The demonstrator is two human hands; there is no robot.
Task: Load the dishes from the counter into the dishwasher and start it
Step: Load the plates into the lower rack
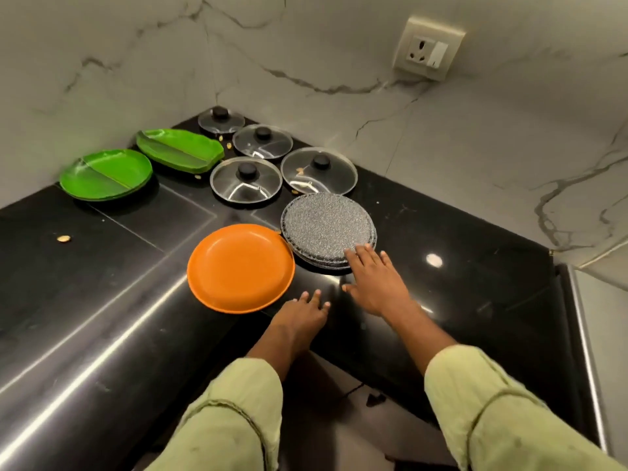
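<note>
Now, right hand (373, 282) fingers spread, tips touched near rim of grey speckled plate stack (326, 226), left hand (304, 312) fingers loosely apart, orange plate (239, 266) just left of them, open black tabletop (475, 266) lay to their right

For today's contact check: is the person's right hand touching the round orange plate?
Apart. Head view shows bare black counter between the right hand and round orange plate.

2 arms in pale green sleeves (238, 409) reach forward side by side: the left hand (307, 312) lies palm down with fingers straight and close together, seemingly resting flat, while the right hand (373, 283), slightly further ahead, is palm down with fingers spread, thumb out.
</note>
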